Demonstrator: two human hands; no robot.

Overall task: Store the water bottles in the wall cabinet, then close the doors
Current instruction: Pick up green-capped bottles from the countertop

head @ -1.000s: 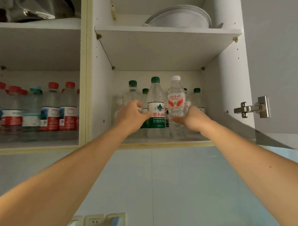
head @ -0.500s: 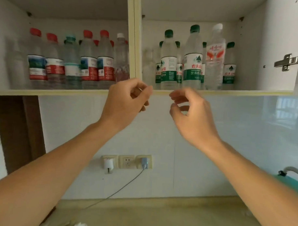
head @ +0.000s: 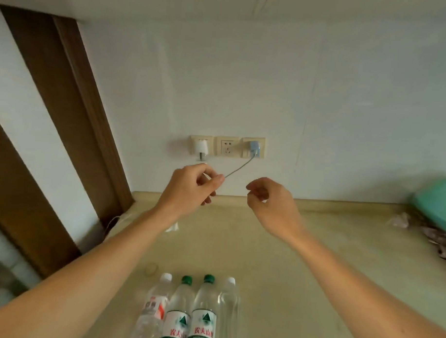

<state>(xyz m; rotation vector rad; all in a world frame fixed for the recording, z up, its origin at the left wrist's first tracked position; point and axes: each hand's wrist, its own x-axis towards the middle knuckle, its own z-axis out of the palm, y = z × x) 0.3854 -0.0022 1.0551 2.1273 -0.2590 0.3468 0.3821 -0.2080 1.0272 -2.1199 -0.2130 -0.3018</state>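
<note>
Landmark: the wall sockets (head: 227, 146), a row of three on the wall above the counter (head: 302, 247).
Left hand (head: 188, 189): in the air just below the sockets, fingers loosely curled, holding nothing.
Cable (head: 238, 169): runs down-left from the plug in the rightmost socket and passes behind the left hand.
Right hand (head: 271, 202): below and right of the sockets, fingers loosely curled, empty.
Water bottles (head: 186, 311): four upright in a row on the counter, well below the sockets, between the forearms; white, green, green and white caps.
</note>
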